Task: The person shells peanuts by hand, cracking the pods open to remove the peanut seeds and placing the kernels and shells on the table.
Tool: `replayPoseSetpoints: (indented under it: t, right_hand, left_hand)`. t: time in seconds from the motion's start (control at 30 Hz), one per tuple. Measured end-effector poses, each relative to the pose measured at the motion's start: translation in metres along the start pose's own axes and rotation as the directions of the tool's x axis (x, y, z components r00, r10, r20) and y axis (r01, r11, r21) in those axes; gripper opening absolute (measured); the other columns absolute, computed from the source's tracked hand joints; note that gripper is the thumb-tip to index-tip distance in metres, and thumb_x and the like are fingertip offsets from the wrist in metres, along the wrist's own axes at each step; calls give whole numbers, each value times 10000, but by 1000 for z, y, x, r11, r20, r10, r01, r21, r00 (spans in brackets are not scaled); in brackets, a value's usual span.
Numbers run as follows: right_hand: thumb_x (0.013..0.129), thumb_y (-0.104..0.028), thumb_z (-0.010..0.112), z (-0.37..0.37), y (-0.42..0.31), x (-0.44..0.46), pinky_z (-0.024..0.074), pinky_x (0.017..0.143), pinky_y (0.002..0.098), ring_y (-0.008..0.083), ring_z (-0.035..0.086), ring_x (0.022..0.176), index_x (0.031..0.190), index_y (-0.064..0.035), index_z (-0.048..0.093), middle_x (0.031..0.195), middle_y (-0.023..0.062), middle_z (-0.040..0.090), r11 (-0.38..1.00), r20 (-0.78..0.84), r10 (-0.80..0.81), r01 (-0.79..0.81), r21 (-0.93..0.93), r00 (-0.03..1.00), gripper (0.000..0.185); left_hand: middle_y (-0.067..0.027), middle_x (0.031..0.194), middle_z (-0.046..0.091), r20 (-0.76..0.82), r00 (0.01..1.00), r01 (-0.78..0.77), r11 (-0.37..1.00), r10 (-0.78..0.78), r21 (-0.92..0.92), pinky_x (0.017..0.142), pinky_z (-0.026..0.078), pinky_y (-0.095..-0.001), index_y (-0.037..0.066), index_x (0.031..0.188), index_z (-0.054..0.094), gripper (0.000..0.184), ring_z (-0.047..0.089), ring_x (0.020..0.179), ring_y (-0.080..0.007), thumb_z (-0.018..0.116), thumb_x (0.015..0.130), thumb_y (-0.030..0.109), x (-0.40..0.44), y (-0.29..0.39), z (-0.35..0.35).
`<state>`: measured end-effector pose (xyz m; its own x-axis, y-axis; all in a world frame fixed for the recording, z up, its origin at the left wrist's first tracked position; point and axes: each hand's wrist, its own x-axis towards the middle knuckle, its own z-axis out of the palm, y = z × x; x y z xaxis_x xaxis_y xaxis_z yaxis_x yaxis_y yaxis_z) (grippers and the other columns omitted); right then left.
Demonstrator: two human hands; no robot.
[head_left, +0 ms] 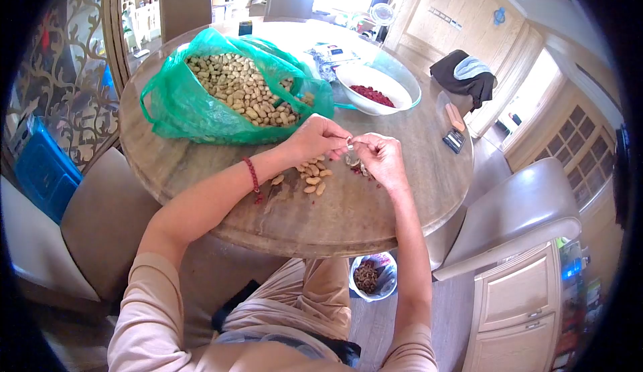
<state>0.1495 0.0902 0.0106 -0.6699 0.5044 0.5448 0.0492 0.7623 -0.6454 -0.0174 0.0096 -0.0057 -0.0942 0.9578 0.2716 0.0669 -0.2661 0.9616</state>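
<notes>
My left hand (317, 137) and my right hand (379, 158) meet over the round wooden table (288, 221), fingertips pinched around a small pale piece (349, 145) that looks like a peanut shell. A red beaded bracelet (252, 174) circles my left wrist. Below my left hand lies a small pile of unshelled peanuts (313, 175). Red kernels and shell bits (362, 170) are partly hidden under my right hand. Behind my left hand sits an open green plastic bag (191, 121) full of unshelled peanuts (234, 87). A white bowl (351, 76) farther back holds red kernels (372, 95).
A lined bin (373, 278) with shells stands on the floor below the table edge. A phone-like dark object (453, 140) lies at the table's right. Chairs (512, 208) surround the table, and dark cloth (462, 77) hangs over one at the back right.
</notes>
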Motion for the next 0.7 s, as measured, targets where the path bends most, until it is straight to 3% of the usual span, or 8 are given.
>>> replayPoseSetpoints:
  t: [0.07, 0.2, 0.27, 0.37, 0.63, 0.7]
  right_hand:
    - [770, -63, 598, -4, -10, 0, 396, 434, 248, 45, 465, 455, 813, -18, 669, 506, 9, 528, 994, 42, 106, -105, -31, 993, 94]
    - [765, -58, 610, -3, -4, 0, 388, 408, 235, 39, 456, 435, 802, -13, 671, 494, -1, 522, 993, 34, 15, -11, -119, 999, 84]
    - [759, -64, 621, -2, -4, -1, 380, 396, 234, 41, 448, 420, 791, -15, 673, 496, 2, 525, 996, 38, 85, -85, -10, 996, 78]
    - [755, -75, 631, 0, -7, -1, 384, 404, 235, 39, 458, 426, 783, -12, 672, 502, 11, 538, 998, 20, 60, -60, 34, 998, 80]
    - [739, -53, 618, -4, 8, 2, 442, 471, 245, 55, 526, 492, 779, -9, 663, 561, 38, 587, 1000, 54, 18, -19, 17, 998, 75]
    - [735, -46, 612, -8, 6, 1, 446, 481, 245, 60, 533, 501, 775, -8, 658, 575, 43, 594, 998, 77, 39, -42, 38, 996, 72]
  left_hand:
    - [-78, 775, 642, -3, 1000, -13, 1000, 13, 17, 566, 518, -223, -54, 928, 636, 184, 601, 625, -102, 613, 804, 80, 0, 0, 0]
    - [-70, 736, 642, 0, 998, -68, 994, 68, 85, 545, 502, -214, -46, 897, 650, 157, 593, 597, -94, 618, 785, 59, 2, -3, 1]
    - [-68, 714, 639, -7, 995, -100, 987, 102, 125, 538, 496, -213, -47, 883, 653, 150, 591, 590, -90, 620, 775, 51, 1, -4, 3]
    - [-65, 675, 632, -31, 989, -134, 974, 142, 184, 528, 487, -214, -49, 864, 657, 142, 583, 574, -84, 624, 760, 42, 0, -2, 5]
    - [-58, 650, 626, -41, 989, -132, 967, 144, 219, 519, 476, -219, -41, 859, 661, 146, 574, 558, -73, 630, 742, 40, -1, 0, 5]
    - [-60, 737, 657, 20, 989, -142, 915, 145, 378, 571, 495, -222, -24, 929, 652, 190, 606, 616, -98, 641, 755, 50, -1, 1, 4]
